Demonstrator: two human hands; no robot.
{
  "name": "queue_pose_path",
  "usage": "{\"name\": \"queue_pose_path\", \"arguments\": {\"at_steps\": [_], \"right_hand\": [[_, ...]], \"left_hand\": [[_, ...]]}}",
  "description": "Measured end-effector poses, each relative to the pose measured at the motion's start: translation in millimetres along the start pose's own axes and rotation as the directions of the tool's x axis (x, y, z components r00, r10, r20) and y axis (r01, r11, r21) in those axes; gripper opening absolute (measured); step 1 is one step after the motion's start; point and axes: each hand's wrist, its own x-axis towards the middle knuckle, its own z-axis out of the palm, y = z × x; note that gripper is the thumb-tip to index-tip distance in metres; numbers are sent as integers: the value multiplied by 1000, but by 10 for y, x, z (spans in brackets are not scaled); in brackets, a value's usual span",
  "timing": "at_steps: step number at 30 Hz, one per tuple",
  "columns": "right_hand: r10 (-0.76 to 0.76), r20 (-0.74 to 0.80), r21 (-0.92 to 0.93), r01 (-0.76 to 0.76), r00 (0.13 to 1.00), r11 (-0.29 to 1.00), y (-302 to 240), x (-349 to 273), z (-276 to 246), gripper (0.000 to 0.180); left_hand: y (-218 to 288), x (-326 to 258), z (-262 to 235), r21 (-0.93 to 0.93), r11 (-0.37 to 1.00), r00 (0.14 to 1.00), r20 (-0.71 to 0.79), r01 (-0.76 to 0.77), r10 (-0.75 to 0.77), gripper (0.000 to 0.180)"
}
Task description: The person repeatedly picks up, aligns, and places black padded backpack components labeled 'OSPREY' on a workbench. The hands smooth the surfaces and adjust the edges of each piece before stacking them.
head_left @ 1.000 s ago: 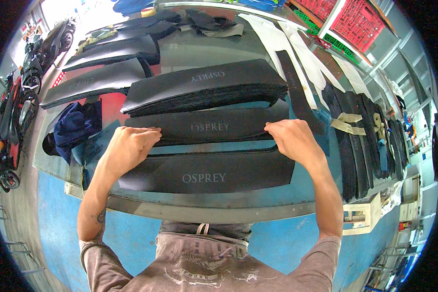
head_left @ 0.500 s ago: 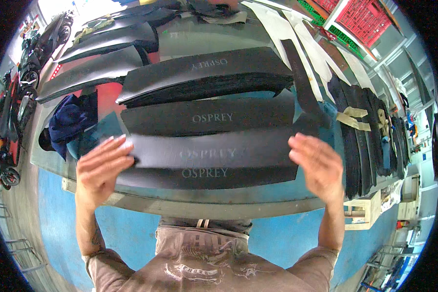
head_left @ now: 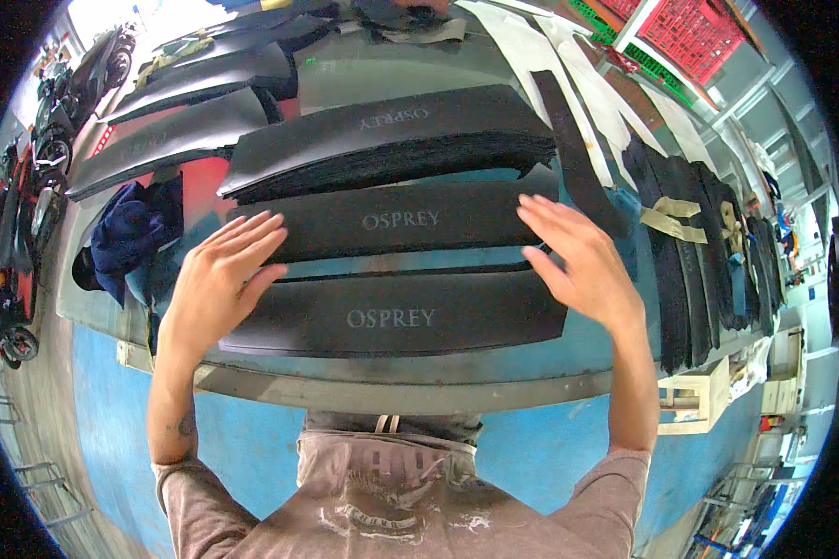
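Flat black sheets with pale lettering lie in rows across the table. Closest to me is the front black sheet (head_left: 475, 321), lying flat on what looks like a low pile. Beyond it lies the middle black sheet (head_left: 322, 233), and farther off rises a thick stack of black sheets (head_left: 298, 149). My left hand (head_left: 226, 279) hovers over the left end of the middle sheet, fingers stretched and thumb apart. At that sheet's right end, my right hand (head_left: 580, 261) is likewise open. Neither hand holds anything; whether the fingertips touch the sheet, I cannot tell.
More stacks of black sheets (head_left: 168, 140) stand at the far left, with a dark blue cloth (head_left: 135, 228) nearer. To the right are black strips (head_left: 676, 261) with beige tape and long white strips (head_left: 606, 102). The table's front edge (head_left: 382, 396) curves before me. Red crates (head_left: 690, 42) sit far right.
The sheet between my hands now lies on the front pile, squared up with it. Both hands have let go and moved forward and inward over the middle sheet's ends.
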Motion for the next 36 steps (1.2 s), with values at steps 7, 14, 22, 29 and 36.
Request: {"name": "queue_pose_path", "arguments": {"at_steps": [7, 14, 22, 29, 36], "right_hand": [[-31, 155, -256, 71, 987, 964, 159, 294, 247, 29], [93, 139, -114, -78, 986, 990, 183, 288, 97, 15], [141, -230, 209, -92, 963, 974, 127, 49, -204, 39], [-39, 149, 70, 29, 988, 997, -314, -654, -166, 59], [-83, 128, 228, 52, 988, 972, -235, -543, -181, 51]], "left_hand": [[-129, 140, 117, 3, 1000, 990, 142, -21, 21, 27], [-268, 172, 108, -200, 978, 984, 177, 68, -32, 17], [-176, -36, -207, -328, 937, 976, -136, 119, -171, 33], [-46, -841, -189, -264, 965, 997, 79, 8, 13, 47], [25, -746, -288, -129, 991, 992, 128, 26, -9, 60]]}}
